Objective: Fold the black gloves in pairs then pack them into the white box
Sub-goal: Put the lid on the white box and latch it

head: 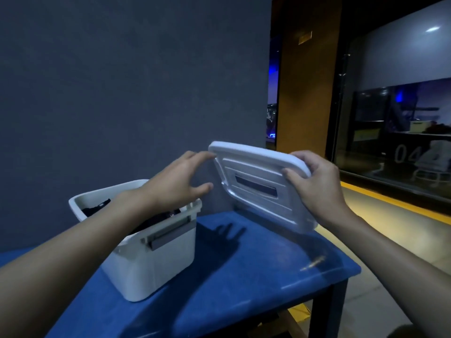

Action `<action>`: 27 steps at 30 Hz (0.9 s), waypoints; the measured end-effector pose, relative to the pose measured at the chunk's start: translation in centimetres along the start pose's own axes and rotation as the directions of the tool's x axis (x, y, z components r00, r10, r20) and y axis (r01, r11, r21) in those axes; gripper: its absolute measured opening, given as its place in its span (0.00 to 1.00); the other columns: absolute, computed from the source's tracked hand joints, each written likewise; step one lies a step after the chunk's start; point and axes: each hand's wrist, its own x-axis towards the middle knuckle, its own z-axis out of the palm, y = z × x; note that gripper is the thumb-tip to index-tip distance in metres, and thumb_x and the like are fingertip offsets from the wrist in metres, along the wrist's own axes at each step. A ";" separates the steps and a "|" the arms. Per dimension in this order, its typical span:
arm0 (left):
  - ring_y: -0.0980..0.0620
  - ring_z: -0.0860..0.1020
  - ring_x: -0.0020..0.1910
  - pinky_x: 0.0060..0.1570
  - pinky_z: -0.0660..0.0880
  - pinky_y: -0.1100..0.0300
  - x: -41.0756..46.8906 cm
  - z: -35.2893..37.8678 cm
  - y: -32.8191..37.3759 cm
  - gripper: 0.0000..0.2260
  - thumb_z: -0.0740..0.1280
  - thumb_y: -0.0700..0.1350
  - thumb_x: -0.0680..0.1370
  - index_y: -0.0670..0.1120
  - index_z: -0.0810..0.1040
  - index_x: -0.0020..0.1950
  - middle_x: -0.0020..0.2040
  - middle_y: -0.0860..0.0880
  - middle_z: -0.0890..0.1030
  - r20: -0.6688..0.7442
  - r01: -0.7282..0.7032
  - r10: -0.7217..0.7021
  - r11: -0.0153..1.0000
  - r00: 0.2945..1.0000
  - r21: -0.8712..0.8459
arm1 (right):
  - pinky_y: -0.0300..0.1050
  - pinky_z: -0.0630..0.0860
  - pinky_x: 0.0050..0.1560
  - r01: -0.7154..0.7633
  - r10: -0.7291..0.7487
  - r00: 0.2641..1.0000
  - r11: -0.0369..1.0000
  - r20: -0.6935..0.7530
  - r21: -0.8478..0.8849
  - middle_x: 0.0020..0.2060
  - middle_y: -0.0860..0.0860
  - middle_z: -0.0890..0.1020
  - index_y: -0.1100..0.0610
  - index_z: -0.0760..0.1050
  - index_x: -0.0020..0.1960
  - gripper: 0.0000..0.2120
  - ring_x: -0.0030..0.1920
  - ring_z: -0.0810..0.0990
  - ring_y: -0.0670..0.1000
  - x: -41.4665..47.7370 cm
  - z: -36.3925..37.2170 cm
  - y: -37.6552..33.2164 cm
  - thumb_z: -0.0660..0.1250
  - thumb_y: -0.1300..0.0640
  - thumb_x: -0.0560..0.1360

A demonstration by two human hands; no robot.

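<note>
Blue table [244, 276] nearest, with the shadow of a hand on its top. White box [151, 264] stands on it toward 7 o'clock of the view, open at the top, a grey latch handle on the near side. Black gloves [95, 209] lie inside, partly hidden by the left forearm; their folding cannot be told.

Left hand [175, 181] is above the box's far rim, fingers spread and straight, tips at the 9 o'clock corner of the lid [258, 181]; contact uncertain. Right hand [314, 181] grips the lid's 3 o'clock edge, thumb on the face toward the camera, fingers curled over the rim. Lid is held tilted, clear of the table.

Behind: grey-blue wall [122, 93]. At 3 o'clock, a glass partition [407, 152] marked "04", with a yellow stripe [390, 203] on the floor.
</note>
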 end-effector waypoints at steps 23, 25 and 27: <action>0.48 0.51 0.80 0.74 0.60 0.49 -4.3 -12.0 -9.4 0.38 0.74 0.63 0.70 0.70 0.58 0.75 0.80 0.53 0.46 -0.299 0.327 -0.341 0.940 0.891 -0.097 | 0.39 0.78 0.46 -0.131 0.216 0.976 0.668 -0.023 0.733 0.44 0.47 0.81 0.57 0.78 0.52 0.13 0.43 0.80 0.43 4.0 12.0 -11.4 0.69 0.71 0.72; 0.45 0.55 0.79 0.72 0.62 0.38 -4.7 -12.4 -10.4 0.37 0.70 0.71 0.64 0.70 0.64 0.72 0.80 0.53 0.51 -0.317 0.399 -0.387 0.917 0.866 -0.030 | 0.35 0.78 0.40 -0.248 0.311 0.949 0.617 0.058 0.747 0.44 0.49 0.82 0.57 0.79 0.53 0.14 0.40 0.81 0.44 3.6 13.5 -11.2 0.67 0.71 0.72; 0.45 0.60 0.77 0.70 0.60 0.33 -5.1 -12.6 -11.1 0.38 0.64 0.75 0.60 0.69 0.68 0.70 0.79 0.53 0.58 -0.322 0.473 -0.435 0.880 0.841 0.048 | 0.34 0.76 0.34 -0.355 0.365 0.917 0.562 0.161 0.747 0.44 0.51 0.81 0.57 0.77 0.55 0.16 0.36 0.80 0.43 2.9 14.7 -10.9 0.64 0.72 0.73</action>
